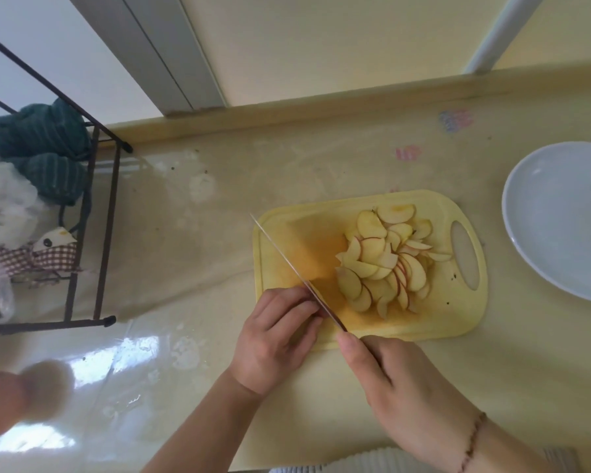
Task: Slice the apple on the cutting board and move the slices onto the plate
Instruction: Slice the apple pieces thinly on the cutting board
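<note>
Many thin apple slices [386, 259] are piled on the yellow cutting board [458, 302], centre-right of the frame.
The knife [297, 271] is gripped by the right hand [396, 380]; left hand [280, 339] fingers are curled beside the blade, whatever they pin being hidden. The white plate [556, 220] is set apart, at right.

One cutting board [365, 213] on the surface [219, 233]. One knife [287, 264] lying across the board's left half. One heap of apple slices [386, 261] on the board right of the knife, too overlapped to count exactly, well over a dozen. One plate [560, 220] right of the board, apart from it. Two hands at the board's near edge: left hand [277, 339], right hand [403, 387]. One wire rack [93, 213] far left of the board, two teal cloths [41, 145] bunched in it. One bracelet [471, 442] on the right wrist.
</note>
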Action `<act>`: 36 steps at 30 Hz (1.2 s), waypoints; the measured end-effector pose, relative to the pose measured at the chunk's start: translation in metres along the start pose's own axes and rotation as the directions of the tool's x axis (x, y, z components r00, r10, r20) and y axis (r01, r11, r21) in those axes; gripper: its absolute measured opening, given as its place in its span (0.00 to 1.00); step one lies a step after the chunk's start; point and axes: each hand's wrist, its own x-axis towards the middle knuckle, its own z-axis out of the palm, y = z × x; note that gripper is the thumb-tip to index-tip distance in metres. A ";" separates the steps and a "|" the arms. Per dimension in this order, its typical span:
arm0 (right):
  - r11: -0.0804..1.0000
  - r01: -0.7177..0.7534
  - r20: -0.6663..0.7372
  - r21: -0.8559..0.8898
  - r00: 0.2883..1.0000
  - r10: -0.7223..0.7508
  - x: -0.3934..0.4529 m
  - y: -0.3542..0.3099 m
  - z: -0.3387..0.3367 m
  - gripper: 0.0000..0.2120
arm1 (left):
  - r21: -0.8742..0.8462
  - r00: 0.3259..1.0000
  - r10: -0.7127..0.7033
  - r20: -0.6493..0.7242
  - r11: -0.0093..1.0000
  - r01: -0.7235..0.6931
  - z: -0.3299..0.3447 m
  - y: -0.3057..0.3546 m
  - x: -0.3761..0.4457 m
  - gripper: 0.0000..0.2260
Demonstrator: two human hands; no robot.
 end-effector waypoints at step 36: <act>0.998 -0.025 -0.031 0.049 0.999 0.027 0.042 0.013 0.013 0.26 | 0.048 0.998 0.009 0.057 0.999 -0.012 -0.003 -0.003 0.002 0.05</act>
